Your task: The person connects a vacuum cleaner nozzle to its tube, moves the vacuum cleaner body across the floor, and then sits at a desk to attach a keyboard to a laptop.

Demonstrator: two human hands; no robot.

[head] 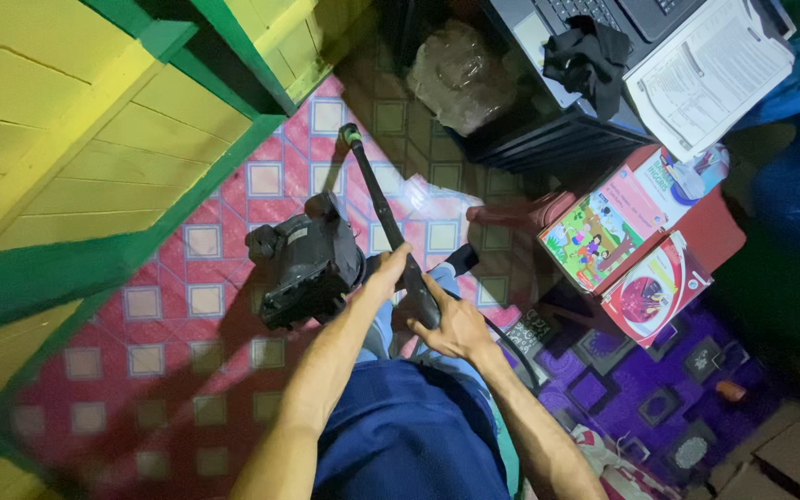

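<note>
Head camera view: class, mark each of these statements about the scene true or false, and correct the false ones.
1. The right hand grips the long black wand with a green tip. True.
2. The left hand rests on the open laptop. False: it is at the wand, beside the black machine.
3. The floor has red and pink square-patterned covering. True.
4. The colourful picture books lie on the purple rug. False: they lie on a red stool.
5. A black cloth lies on the laptop. True.
</note>
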